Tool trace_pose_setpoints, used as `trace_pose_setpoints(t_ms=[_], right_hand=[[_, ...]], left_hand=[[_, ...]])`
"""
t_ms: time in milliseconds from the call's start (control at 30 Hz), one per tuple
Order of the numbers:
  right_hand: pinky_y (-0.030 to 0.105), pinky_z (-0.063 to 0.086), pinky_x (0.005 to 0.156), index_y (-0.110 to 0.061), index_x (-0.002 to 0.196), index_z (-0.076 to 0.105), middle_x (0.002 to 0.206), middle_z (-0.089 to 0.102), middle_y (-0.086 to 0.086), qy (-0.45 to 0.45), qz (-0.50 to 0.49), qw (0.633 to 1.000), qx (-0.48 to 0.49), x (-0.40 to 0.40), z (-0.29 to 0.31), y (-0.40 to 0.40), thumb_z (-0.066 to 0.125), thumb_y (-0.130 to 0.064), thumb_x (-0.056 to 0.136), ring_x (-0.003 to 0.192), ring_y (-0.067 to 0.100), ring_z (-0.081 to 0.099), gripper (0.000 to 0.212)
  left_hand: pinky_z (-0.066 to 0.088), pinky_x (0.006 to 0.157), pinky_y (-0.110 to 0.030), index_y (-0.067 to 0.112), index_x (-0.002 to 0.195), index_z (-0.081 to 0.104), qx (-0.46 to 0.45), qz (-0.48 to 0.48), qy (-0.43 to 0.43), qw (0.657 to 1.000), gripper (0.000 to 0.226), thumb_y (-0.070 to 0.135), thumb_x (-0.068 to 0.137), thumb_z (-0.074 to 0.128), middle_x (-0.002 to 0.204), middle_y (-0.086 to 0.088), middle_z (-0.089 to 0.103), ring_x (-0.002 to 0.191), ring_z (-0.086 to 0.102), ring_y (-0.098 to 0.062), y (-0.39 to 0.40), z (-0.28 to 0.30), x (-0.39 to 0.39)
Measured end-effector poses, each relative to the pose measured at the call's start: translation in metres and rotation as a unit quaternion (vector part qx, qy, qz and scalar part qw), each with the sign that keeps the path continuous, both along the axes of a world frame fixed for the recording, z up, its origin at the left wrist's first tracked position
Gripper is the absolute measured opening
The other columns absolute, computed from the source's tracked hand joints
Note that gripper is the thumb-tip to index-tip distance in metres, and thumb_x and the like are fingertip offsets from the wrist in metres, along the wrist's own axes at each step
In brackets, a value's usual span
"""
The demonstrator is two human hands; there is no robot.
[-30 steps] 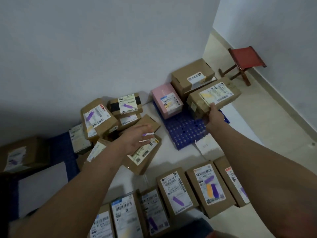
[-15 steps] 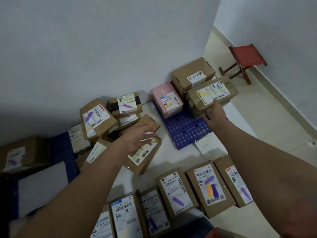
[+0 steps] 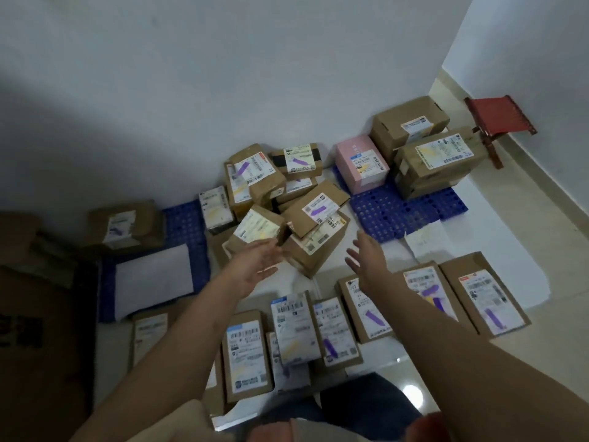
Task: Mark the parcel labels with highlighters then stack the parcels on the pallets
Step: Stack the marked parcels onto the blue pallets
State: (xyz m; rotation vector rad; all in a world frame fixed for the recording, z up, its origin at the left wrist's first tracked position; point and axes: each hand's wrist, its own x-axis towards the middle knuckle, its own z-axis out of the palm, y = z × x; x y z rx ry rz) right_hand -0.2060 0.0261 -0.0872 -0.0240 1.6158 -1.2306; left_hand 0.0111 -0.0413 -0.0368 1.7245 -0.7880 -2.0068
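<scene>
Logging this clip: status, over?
Left hand open, right hand open, both empty. Yellow-marked parcel stacked on right pallet. Nothing blocking centre pile.

A stool, loose paper and a big carton around the edges

Far beyond the right hand, a red stool (image 3: 500,122) stands by the side wall (image 3: 541,59) on pale floor tiles (image 3: 526,224). Just past that hand lies a small paper sheet (image 3: 428,240). Left of the left hand lies a larger white sheet (image 3: 153,279), and farther left a big dark carton (image 3: 41,330).
</scene>
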Motion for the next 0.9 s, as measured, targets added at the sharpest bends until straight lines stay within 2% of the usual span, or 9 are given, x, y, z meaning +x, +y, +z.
trace_pose_setpoints(t_ms=[100,167,233,300,433,600,667,767,900], right_hand=[[0.034,0.048,0.087,-0.013,0.137,0.048,0.127,0.055,0.007,0.024,0.050,0.998,0.011,0.045,-0.010,0.035,0.049,-0.040,0.101,0.111,0.023,0.056,0.045],[0.037,0.046,0.089,-0.013,0.133,0.051,0.126,0.056,0.008,0.031,0.074,0.996,0.034,0.066,-0.018,0.058,0.049,-0.041,0.101,0.111,0.024,0.056,0.043],[0.042,0.044,0.094,-0.018,0.136,0.050,0.129,0.056,0.009,0.037,0.098,0.993,0.062,0.081,-0.023,0.080,0.047,-0.044,0.101,0.112,0.025,0.055,0.044],[0.040,0.042,0.089,-0.020,0.140,0.048,0.131,0.056,0.009,0.040,0.106,0.991,0.077,0.092,-0.024,0.096,0.046,-0.044,0.101,0.108,0.024,0.053,0.046],[0.035,0.038,0.084,-0.017,0.126,0.053,0.112,0.056,0.004,0.007,0.129,0.988,0.079,0.109,-0.017,0.112,0.040,-0.039,0.105,0.093,0.017,0.052,0.033],[0.034,0.053,0.071,-0.016,0.115,0.067,0.108,0.072,0.009,0.014,0.161,0.985,0.059,0.124,-0.015,0.117,0.046,-0.043,0.100,0.095,0.026,0.068,0.038],[0.033,0.052,0.070,-0.019,0.119,0.066,0.112,0.072,0.009,0.011,0.162,0.985,0.049,0.125,-0.014,0.115,0.044,-0.041,0.100,0.097,0.026,0.068,0.037],[0.028,0.049,0.061,-0.018,0.125,0.061,0.113,0.069,0.008,-0.003,0.140,0.989,0.043,0.124,-0.006,0.112,0.045,-0.036,0.101,0.094,0.022,0.066,0.034],[0.025,0.049,0.057,-0.018,0.124,0.057,0.108,0.068,0.007,-0.044,0.115,0.992,0.024,0.122,0.002,0.110,0.046,-0.033,0.103,0.088,0.018,0.065,0.028]], left_hand=[[0.049,0.089,-0.034,0.012,0.121,0.059,0.008,0.051,-0.033,0.998,0.021,0.016,0.101,0.055,0.118,-0.008,0.065,0.100,0.063,-0.021,0.035,-0.020,0.043],[0.047,0.088,-0.035,0.012,0.121,0.058,0.020,0.050,-0.062,0.997,0.021,0.016,0.101,0.054,0.119,-0.007,0.063,0.099,0.062,-0.021,0.063,-0.035,0.061],[0.048,0.083,-0.033,0.013,0.123,0.058,0.032,0.022,-0.075,0.996,0.024,0.020,0.101,0.055,0.112,-0.006,0.063,0.098,0.062,-0.020,0.089,-0.045,0.072],[0.049,0.081,-0.031,0.015,0.124,0.057,0.039,-0.022,-0.081,0.996,0.025,0.024,0.102,0.051,0.108,-0.002,0.062,0.096,0.062,-0.018,0.112,-0.050,0.074],[0.047,0.099,-0.039,0.026,0.143,0.047,0.041,-0.132,-0.083,0.987,0.041,0.038,0.103,0.047,0.134,-0.001,0.057,0.118,0.056,-0.021,0.143,-0.059,0.069],[0.042,0.098,-0.035,0.030,0.146,0.039,-0.007,-0.191,-0.076,0.979,0.045,0.040,0.103,0.046,0.142,0.001,0.051,0.110,0.052,-0.013,0.156,-0.046,0.069],[0.039,0.095,-0.032,0.032,0.145,0.040,-0.031,-0.181,-0.068,0.981,0.047,0.045,0.100,0.050,0.138,0.003,0.049,0.107,0.051,-0.009,0.155,-0.043,0.074],[0.043,0.098,-0.035,0.044,0.138,0.040,-0.039,-0.153,-0.020,0.987,0.047,0.053,0.094,0.056,0.138,0.002,0.051,0.121,0.052,-0.016,0.151,-0.043,0.075],[0.055,0.082,-0.033,0.045,0.122,0.043,-0.055,-0.111,0.003,0.992,0.040,0.045,0.090,0.066,0.121,-0.008,0.067,0.104,0.069,-0.022,0.139,-0.042,0.063]])
